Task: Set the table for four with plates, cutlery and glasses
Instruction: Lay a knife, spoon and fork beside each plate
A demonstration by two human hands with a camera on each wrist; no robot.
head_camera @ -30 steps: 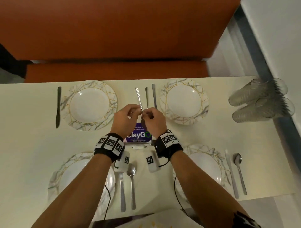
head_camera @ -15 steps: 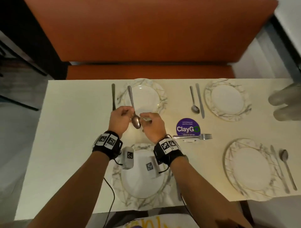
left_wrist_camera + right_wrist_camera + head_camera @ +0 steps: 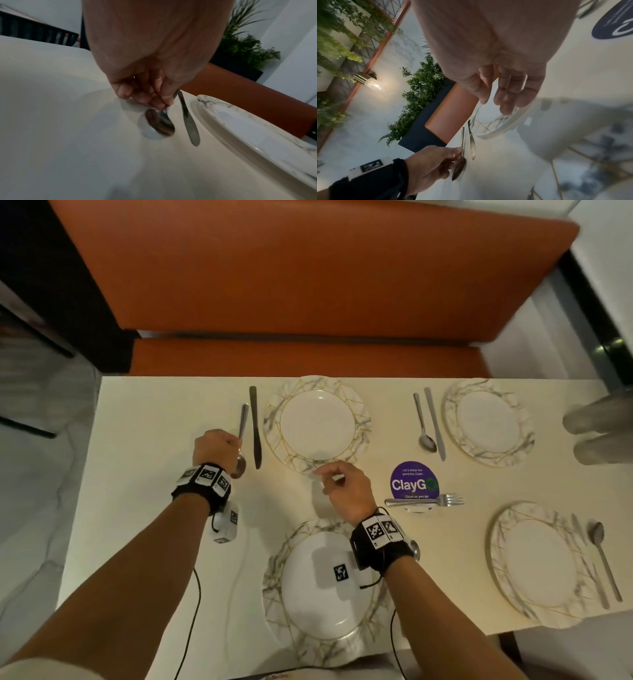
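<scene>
My left hand (image 3: 219,446) pinches a steel spoon (image 3: 241,436) (image 3: 159,124) by its neck, bowl toward me just above the table, left of a dark knife (image 3: 255,426) (image 3: 188,119) beside the far left plate (image 3: 317,424). The wrist views show the left hand's fingers (image 3: 154,100) curled on the spoon (image 3: 459,167). My right hand (image 3: 339,481) hovers empty with relaxed fingers (image 3: 506,93) near that plate's front rim. The near left plate (image 3: 325,587) lies under my right wrist. The far right plate (image 3: 488,422) has a spoon and knife; the near right plate (image 3: 537,559) too.
A fork (image 3: 424,501) lies across a small dish in front of the purple ClayGo sticker (image 3: 414,481). Stacked clear glasses (image 3: 599,429) lie at the table's right edge. An orange bench (image 3: 301,302) runs behind the white table (image 3: 137,508).
The left hand has carried the spoon left, from over the far left plate to beside the knife. The right hand has let go and drawn back. The head view has shifted left.
</scene>
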